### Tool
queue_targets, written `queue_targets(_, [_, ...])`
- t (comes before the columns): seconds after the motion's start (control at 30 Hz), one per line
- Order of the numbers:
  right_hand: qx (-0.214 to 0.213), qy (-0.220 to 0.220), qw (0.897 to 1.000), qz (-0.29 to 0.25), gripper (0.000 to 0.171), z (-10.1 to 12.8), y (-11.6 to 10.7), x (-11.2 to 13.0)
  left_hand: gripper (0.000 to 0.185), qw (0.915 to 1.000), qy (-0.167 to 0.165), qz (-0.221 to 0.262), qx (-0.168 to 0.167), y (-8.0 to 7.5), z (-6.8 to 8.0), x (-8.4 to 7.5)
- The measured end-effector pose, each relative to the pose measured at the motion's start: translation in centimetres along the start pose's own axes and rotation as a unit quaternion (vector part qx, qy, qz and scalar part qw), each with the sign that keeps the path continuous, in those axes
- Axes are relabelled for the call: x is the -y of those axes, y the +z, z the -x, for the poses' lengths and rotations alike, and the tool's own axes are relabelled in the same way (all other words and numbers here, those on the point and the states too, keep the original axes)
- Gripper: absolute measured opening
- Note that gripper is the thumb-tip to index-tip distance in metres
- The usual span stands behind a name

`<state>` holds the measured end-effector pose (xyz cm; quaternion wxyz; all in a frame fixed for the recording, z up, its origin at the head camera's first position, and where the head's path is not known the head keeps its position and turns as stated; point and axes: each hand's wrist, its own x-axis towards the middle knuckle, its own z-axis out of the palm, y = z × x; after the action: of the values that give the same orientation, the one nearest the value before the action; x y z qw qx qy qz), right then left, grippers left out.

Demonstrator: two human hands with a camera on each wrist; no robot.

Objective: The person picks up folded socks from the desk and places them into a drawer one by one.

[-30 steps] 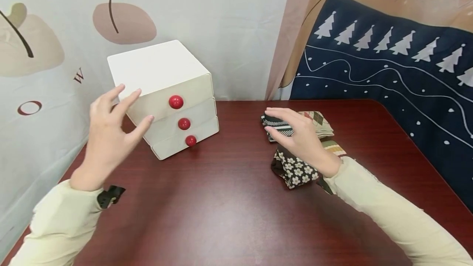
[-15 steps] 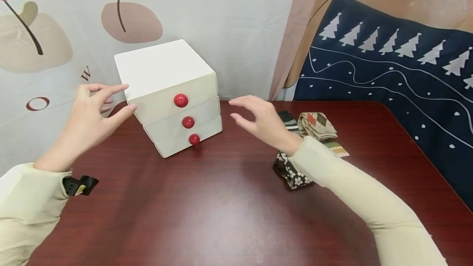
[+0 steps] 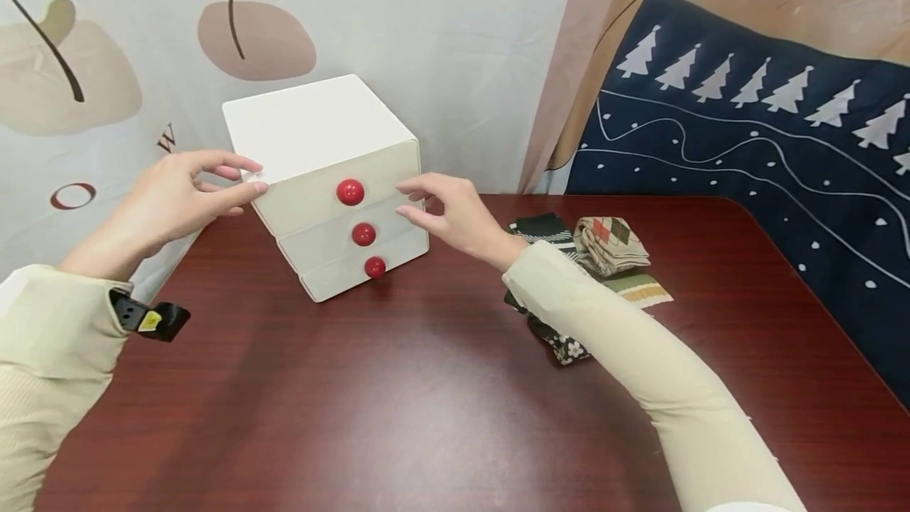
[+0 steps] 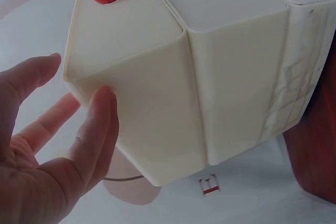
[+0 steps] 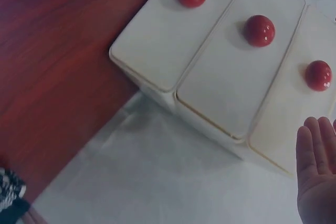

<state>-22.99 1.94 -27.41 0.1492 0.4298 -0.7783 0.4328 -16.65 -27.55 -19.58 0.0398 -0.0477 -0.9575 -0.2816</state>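
Set at the back left of a dark red wood-grain table (image 3: 398, 417), where it stands upright before a pale printed curtain (image 3: 441, 38), one white drawer unit (image 3: 316, 129): three stacked drawers, all closed, each with a round red knob. Upper knob (image 3: 350, 192), middle knob (image 3: 364, 234) and lower knob (image 3: 375, 267) run down the front, none in a hand's grip. Left hand (image 3: 178, 200): at the unit's upper left front corner, thumb and fingers spread about it, a fingertip against or just beside the side wall — actual contact cannot be told. Right hand (image 3: 458, 216): before the right end of the front, thumb and fingertips parted, holding nothing; whether it touches cannot be told. The two hands stand well apart, the front between them. To the right, folded socks on the table — one argyle (image 3: 611, 246), one dark striped (image 3: 543, 227), one floral (image 3: 571, 350), one olive with a yellow band (image 3: 643, 289), partly behind the right sleeve (image 3: 611, 338). Left wrist: one black strap (image 3: 167, 322). Back right: navy cloth (image 3: 711, 125), white trees printed on it.
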Motion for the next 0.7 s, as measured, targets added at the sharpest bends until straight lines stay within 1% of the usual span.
queue_targets(0.13, [0.022,0.046,0.998,-0.034,0.031,-1.0,0.9,0.1,0.047,0.9997,-0.001,0.025,-0.005,0.3,0.0,0.2])
queue_targets(0.23, [0.035,0.081,0.994,-0.058,0.034,-1.8,1.4,0.4,0.046,0.9990,0.000,0.043,-0.014,0.4,0.0,0.3])
queue_targets(0.33, [0.041,0.108,0.990,-0.081,0.035,-2.6,2.0,0.6,0.044,0.9988,0.000,0.045,-0.020,0.5,0.1,0.3])
queue_targets(0.4, [0.036,0.119,0.988,-0.095,0.034,-3.1,2.6,0.7,0.044,0.9989,0.001,0.042,-0.021,0.5,0.0,0.2])
queue_targets(0.53, [0.009,0.137,0.985,-0.108,0.031,-3.8,3.7,1.0,0.042,0.9990,0.004,0.038,-0.022,0.7,-0.1,0.1])
queue_targets(0.6, [-0.004,0.151,0.983,-0.106,0.029,-4.1,4.3,1.2,0.041,0.9988,0.006,0.043,-0.021,0.7,-0.1,0.3])
queue_targets(0.7, [-0.020,0.168,0.980,-0.101,0.028,-4.3,5.0,1.4,0.042,0.9984,0.000,0.055,-0.015,0.6,-0.1,0.3])
